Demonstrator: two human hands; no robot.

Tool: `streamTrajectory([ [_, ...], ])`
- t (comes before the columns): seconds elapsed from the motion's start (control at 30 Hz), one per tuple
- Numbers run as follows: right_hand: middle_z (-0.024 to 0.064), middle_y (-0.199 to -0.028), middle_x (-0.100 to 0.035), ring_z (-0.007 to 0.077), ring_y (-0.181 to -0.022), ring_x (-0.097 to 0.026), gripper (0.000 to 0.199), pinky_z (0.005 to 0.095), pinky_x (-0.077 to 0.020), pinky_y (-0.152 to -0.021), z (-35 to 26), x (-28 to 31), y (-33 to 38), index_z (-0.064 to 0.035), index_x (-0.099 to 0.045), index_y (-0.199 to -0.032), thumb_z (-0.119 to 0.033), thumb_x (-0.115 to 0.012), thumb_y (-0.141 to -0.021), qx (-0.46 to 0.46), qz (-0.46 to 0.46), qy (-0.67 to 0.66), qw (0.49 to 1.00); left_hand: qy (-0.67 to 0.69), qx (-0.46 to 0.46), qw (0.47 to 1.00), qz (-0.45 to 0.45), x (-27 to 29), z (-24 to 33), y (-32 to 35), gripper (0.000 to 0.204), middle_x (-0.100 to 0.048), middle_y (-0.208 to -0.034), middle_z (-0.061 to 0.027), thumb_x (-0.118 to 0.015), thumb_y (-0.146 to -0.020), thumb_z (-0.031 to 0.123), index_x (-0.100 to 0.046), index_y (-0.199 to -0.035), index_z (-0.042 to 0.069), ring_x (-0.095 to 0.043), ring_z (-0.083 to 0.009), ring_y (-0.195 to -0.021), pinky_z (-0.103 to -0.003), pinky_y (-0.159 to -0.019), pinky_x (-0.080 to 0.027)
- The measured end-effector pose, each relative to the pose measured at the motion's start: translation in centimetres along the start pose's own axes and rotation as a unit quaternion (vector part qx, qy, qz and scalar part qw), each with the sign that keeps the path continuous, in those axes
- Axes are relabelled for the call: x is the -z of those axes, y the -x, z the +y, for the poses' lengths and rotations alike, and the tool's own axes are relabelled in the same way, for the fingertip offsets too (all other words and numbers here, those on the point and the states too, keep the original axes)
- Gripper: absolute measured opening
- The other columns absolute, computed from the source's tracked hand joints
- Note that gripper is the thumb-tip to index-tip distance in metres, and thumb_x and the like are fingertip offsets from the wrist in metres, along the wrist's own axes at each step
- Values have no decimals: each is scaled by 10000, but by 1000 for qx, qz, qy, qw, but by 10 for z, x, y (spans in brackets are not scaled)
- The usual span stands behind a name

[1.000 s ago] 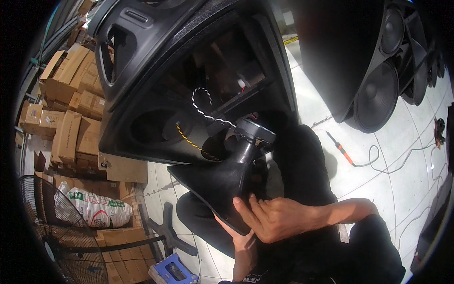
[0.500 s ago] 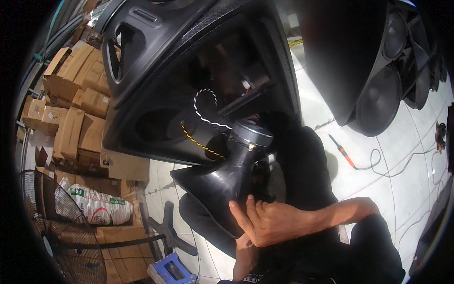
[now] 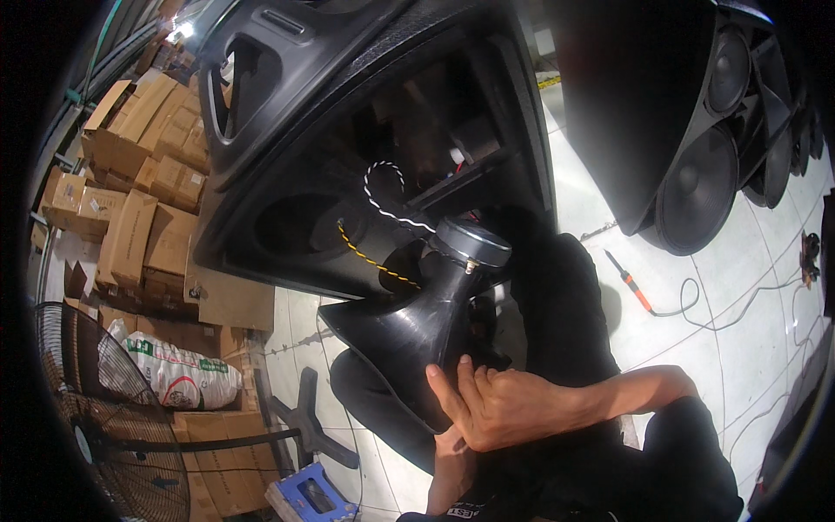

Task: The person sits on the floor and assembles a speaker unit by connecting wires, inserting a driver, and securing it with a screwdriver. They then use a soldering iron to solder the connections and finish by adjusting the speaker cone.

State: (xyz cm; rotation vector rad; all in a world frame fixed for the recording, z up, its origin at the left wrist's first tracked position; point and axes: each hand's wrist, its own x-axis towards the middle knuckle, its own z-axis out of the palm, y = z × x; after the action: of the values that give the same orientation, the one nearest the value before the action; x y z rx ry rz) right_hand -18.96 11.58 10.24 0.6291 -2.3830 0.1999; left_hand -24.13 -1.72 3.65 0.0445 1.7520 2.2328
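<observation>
A black horn [image 3: 404, 335] with a round silver-rimmed driver [image 3: 474, 242] at its narrow end rests over my legs, its wide mouth toward the lower left. My right hand [image 3: 504, 404] lies by the horn's lower side, fingers apart and loosely bent, fingertips against or just over the black surface. Beneath it, my left hand [image 3: 450, 448] shows only around the wrist; its fingers are hidden behind the right hand and horn. A black-and-white twisted wire [image 3: 370, 191] and a yellow-and-black twisted wire [image 3: 365, 254] run from the driver area into an opened black speaker cabinet [image 3: 300, 113].
On the right, a soldering iron [image 3: 633, 283] with an orange handle lies on white tiles, its cord trailing away. Large black speakers [image 3: 696, 187] stand beyond. To the left are stacked cardboard boxes [image 3: 165, 226], a white sack [image 3: 187, 374], a fan [image 3: 113, 435] and a blue box [image 3: 313, 496].
The view has shifted slightly, so the scene sits a little differently in the picture. My hands and the horn keep nearly the same pose.
</observation>
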Motion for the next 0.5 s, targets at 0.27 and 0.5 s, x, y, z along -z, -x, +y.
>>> streamTrajectory([
  [0.27, 253, -874, -720, 237, -649, -733, 370, 216, -534, -504, 4, 15, -3, 126, -643, -1162, -188, -587, -973, -17, 24, -48, 998, 15, 13, 1000, 7, 3, -2, 2, 494, -545, -1290, -90, -592, -971, 254, -431, -1371, 12, -551, -214, -1163, -355, -1027, -434],
  [0.5, 259, -885, -713, 225, -630, -724, 376, 212, -525, -489, -3, 15, 1, 135, -619, -1188, -152, -610, -945, -52, 32, -106, 993, 38, 30, 999, 25, 2, -6, -3, 488, -546, -1289, -88, -590, -973, 254, -435, -1367, 13, -552, -213, -1161, -353, -1024, -435],
])
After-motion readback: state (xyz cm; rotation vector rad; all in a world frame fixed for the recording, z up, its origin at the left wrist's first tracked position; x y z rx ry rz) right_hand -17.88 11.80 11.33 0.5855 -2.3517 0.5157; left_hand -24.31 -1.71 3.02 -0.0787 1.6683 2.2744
